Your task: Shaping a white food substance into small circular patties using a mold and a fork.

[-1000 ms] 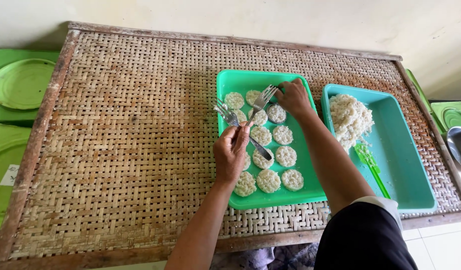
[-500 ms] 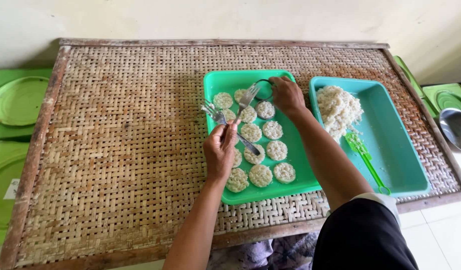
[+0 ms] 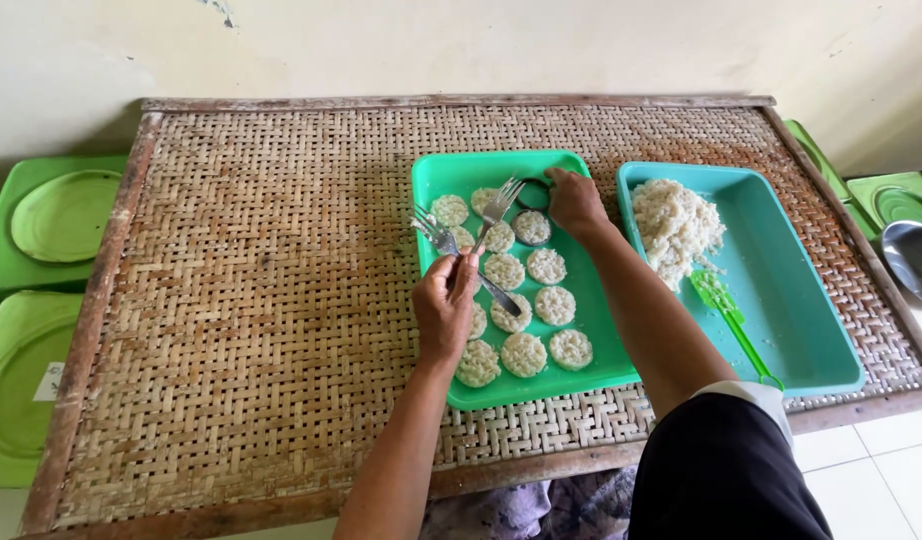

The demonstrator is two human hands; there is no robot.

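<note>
I was mid-batch, shaping rice rounds (image 3: 522, 291) on the green tray (image 3: 571, 170). My left hand (image 3: 445, 308) pinched two forks (image 3: 468, 243), tines fanned beyond my knuckles. My right hand (image 3: 575, 203), wrist bent, closed its fingertips on a ring mould (image 3: 532, 195) just past the forks. Next, I judged, a steady press.

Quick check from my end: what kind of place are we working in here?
Probably a small home or cottage food-making spot. A woven rattan table stands by a plain wall, a green tray holds round rice cakes, and a teal tub holds a mound of cooked rice.
</note>
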